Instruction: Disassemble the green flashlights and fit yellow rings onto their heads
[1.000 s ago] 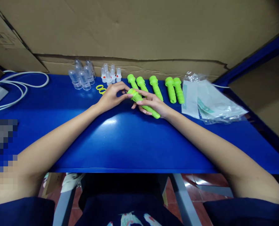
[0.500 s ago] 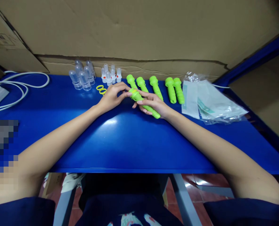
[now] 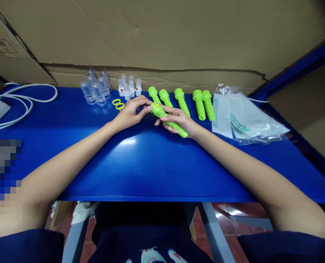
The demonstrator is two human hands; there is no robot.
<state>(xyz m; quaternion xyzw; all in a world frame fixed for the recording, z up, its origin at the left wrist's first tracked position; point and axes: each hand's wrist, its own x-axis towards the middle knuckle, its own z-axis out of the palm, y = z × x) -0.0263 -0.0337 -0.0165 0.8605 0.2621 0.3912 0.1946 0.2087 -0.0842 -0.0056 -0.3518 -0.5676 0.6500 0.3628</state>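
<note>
The right hand (image 3: 179, 120) is gripping a green plastic tube (image 3: 169, 120), keeping it tilted just above the blue table (image 3: 140, 164). The left hand (image 3: 131, 111) is pinching the tube's upper end, where a yellow ring (image 3: 156, 106) is sitting around the neck. Two more yellow rings (image 3: 118, 103) are lying just beside the left hand. Behind the hands, five green tubes (image 3: 183, 100) are lying in a row. Clear caps (image 3: 95, 89) and small white nozzles (image 3: 128, 87) are standing further left; plastic bags (image 3: 244, 117) are lying at the right, white cables (image 3: 22, 98) at the far left.
</note>
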